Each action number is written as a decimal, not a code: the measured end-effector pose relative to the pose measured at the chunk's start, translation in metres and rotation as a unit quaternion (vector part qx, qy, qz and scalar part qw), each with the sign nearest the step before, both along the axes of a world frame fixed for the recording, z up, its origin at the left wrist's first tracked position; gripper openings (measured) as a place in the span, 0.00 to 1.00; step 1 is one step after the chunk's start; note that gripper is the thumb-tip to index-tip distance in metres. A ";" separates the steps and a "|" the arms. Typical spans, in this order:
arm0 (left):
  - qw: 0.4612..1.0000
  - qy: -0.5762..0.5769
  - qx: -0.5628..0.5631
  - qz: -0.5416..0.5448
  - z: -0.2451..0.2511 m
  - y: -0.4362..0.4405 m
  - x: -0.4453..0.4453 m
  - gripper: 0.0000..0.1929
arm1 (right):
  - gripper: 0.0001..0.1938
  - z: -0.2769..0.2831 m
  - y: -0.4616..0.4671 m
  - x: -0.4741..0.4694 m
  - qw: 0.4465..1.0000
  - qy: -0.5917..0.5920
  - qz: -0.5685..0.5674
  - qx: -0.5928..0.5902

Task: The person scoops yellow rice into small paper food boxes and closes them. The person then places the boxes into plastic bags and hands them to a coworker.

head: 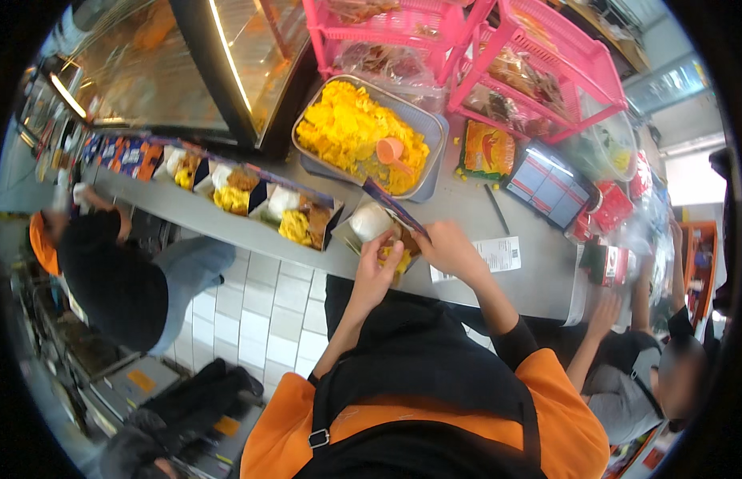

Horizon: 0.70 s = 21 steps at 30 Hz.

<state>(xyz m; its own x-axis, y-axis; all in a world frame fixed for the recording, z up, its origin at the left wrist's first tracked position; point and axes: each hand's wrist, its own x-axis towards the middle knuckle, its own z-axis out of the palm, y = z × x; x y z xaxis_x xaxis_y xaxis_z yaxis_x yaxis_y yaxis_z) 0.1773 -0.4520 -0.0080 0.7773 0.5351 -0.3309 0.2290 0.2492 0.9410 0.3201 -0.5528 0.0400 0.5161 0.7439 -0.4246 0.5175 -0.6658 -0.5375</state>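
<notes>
An open cardboard food box (341, 230) stands before me on the steel counter, with a mound of white rice (371, 221), yellow scrambled egg and a brown piece of food inside. My left hand (377, 263) is at the box's near side, its fingertips over the egg and rice; whether they pinch anything is unclear. My right hand (445, 248) grips the raised lid (395, 206) at its right end. Beyond the box, a metal tray (298, 143) holds a heap of scrambled egg (359, 126) with an orange plastic scoop (390, 151) resting in it. More filled open boxes (299, 218) line the counter to the left.
Right of the tray lie a yellow packet (487, 149), a tablet (547, 182), a dark stick (496, 209) and a printed paper slip (499, 252). Pink plastic racks (538, 66) and a lit glass cabinet (185, 66) stand behind. People are at both sides.
</notes>
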 end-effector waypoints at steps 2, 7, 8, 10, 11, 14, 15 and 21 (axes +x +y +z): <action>0.983 0.002 0.177 -0.049 0.001 -0.016 -0.001 0.25 | 0.23 -0.006 -0.018 -0.008 0.993 0.112 -0.036 0.017; 0.990 -0.055 -0.085 -0.099 0.029 -0.030 -0.014 0.38 | 0.17 -0.023 -0.082 -0.026 0.859 0.408 -0.225 0.213; 0.994 -0.032 -0.052 -0.094 0.036 -0.032 -0.017 0.40 | 0.16 -0.030 -0.100 -0.024 0.938 0.269 -0.180 0.127; 0.983 0.003 0.115 -0.143 0.048 -0.032 -0.022 0.35 | 0.18 -0.049 -0.137 -0.020 0.998 -0.039 -0.043 -0.011; 0.967 0.023 0.194 -0.164 0.053 -0.030 -0.024 0.32 | 0.19 -0.061 -0.152 -0.025 0.998 -0.057 -0.036 -0.012; 0.925 0.021 0.178 -0.334 0.063 -0.023 -0.031 0.31 | 0.23 -0.088 -0.167 -0.023 0.984 -0.174 -0.031 0.038; 0.908 0.007 0.173 -0.382 0.064 -0.021 -0.034 0.31 | 0.23 -0.091 -0.161 -0.018 0.974 -0.218 -0.043 0.034; 0.816 0.022 0.260 -0.516 0.072 -0.008 -0.052 0.24 | 0.17 -0.033 -0.083 0.032 0.943 0.109 0.096 0.298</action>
<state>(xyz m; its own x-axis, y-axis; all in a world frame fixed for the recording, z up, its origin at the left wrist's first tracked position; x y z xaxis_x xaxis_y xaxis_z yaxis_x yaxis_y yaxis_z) 0.1254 -0.4600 0.0635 0.8963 -0.3197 -0.3074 0.1004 -0.5288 0.8428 0.3516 -0.6355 0.0068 0.2965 0.9549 0.0181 0.4312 -0.1170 -0.8946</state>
